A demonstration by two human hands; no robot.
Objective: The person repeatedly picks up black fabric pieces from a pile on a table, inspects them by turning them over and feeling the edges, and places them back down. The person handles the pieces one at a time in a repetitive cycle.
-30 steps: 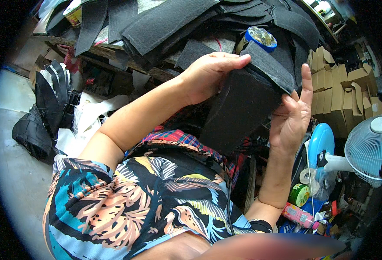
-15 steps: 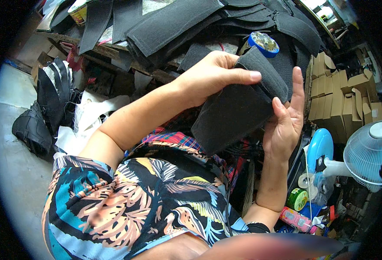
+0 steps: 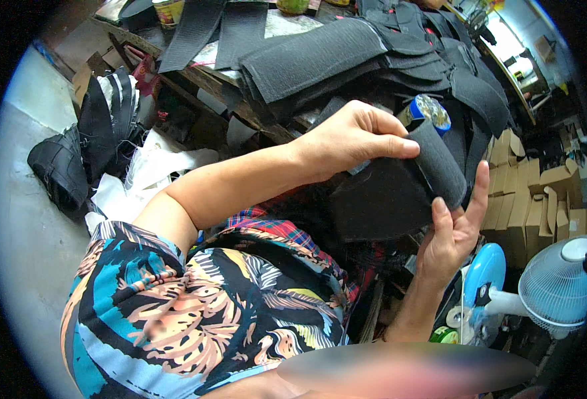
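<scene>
One black fabric piece (image 3: 441, 166), its upper edge folded over, located between the two hands. Left hand (image 3: 363, 139): thumb and fingers pinching the fold's left end. Right hand (image 3: 449, 239): thumb and bent fingers gripping the fold's lower right end, index finger extended. Just beyond the fold: one blue-rimmed jar (image 3: 433, 113). Beyond the left hand: black strips (image 3: 320, 56), piled on a surface (image 3: 215, 85). Right of the right hand: brown cartons (image 3: 516, 206); nearer the wearer, one fan (image 3: 556, 286).

From where I stood I counted one left hand (image 3: 352, 143), one right hand (image 3: 447, 243), one black cloth (image 3: 441, 163) between them, one blue-rimmed jar (image 3: 431, 112), one fan (image 3: 558, 286) — and two dark strips (image 3: 242, 36) hanging side by side.
</scene>
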